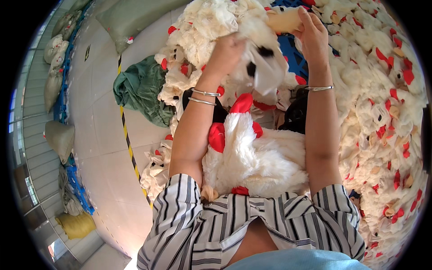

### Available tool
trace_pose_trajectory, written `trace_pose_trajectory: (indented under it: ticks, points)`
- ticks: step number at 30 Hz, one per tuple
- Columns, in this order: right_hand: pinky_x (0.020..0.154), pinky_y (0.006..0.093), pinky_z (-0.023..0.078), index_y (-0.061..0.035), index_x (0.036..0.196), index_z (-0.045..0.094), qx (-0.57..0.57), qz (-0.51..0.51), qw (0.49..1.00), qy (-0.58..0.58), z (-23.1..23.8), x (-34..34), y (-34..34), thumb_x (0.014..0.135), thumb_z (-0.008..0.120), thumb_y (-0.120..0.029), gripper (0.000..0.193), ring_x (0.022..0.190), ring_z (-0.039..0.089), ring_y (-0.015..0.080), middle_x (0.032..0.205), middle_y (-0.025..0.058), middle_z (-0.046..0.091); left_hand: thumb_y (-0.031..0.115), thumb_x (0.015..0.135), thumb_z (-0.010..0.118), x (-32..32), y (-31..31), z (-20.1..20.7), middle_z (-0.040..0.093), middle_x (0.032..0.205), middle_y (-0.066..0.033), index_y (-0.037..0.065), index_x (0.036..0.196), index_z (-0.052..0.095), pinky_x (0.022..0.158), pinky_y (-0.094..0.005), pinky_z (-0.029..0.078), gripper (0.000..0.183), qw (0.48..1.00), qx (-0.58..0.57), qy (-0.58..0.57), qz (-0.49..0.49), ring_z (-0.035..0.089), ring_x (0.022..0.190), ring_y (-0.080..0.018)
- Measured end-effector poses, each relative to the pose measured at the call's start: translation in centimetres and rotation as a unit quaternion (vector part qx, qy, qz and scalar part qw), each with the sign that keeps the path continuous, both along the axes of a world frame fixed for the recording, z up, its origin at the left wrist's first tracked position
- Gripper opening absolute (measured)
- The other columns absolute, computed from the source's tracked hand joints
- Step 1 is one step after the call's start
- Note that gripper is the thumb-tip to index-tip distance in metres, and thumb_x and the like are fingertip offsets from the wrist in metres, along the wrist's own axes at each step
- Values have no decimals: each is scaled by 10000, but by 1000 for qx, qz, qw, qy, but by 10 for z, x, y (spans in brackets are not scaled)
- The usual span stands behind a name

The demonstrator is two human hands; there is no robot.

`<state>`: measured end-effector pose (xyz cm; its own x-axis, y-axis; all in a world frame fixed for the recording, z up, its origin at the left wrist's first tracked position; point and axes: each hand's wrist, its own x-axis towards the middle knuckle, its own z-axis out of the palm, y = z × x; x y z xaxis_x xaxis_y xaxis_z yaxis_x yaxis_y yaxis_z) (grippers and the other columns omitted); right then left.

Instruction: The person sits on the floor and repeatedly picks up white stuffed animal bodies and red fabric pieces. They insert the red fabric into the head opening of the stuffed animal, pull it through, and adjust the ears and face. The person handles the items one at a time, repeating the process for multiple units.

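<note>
Fingers of the right hand (313, 37) pinched tan fabric (283, 21), the left hand's (228, 51) blurred beyond telling, seemingly spreading a plush skin (266, 74) that next needed steadying.

We saw shaggy, matt white pile on the lap plush (274, 162) and smooth cloth on its red patches (243, 103). The held piece (270, 76) looked like thin, smooth fabric, the beige flap (284, 21) soft cloth. Metal bracelets (320, 88) shone; the green bundle (140, 87) was wrinkled cloth.
</note>
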<state>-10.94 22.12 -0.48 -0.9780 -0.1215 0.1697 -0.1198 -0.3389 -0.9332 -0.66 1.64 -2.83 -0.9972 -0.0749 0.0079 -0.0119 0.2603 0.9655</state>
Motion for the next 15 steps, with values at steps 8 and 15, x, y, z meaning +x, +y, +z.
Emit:
trace_pose_trajectory:
  ticks: [8,15]
  points:
    - [621,211,452,-6,999,684,252,213,937,119,3,29,-24,948,564,-148,192,670,529,55,805,7,640,253,965,502,-2,-19,14,655,1008,-102,-12,1133,609,764,-329,536,331,921,316,22,228,649,879,-194]
    - [677,212,474,3,1139,631,211,227,950,31,-6,37,-36,947,573,-178,270,745,585,65,865,18,644,138,937,462,-3,-22,16,660,1088,-119,-25,1158,606,820,-348,546,310,878,411,84,228,660,958,-219]
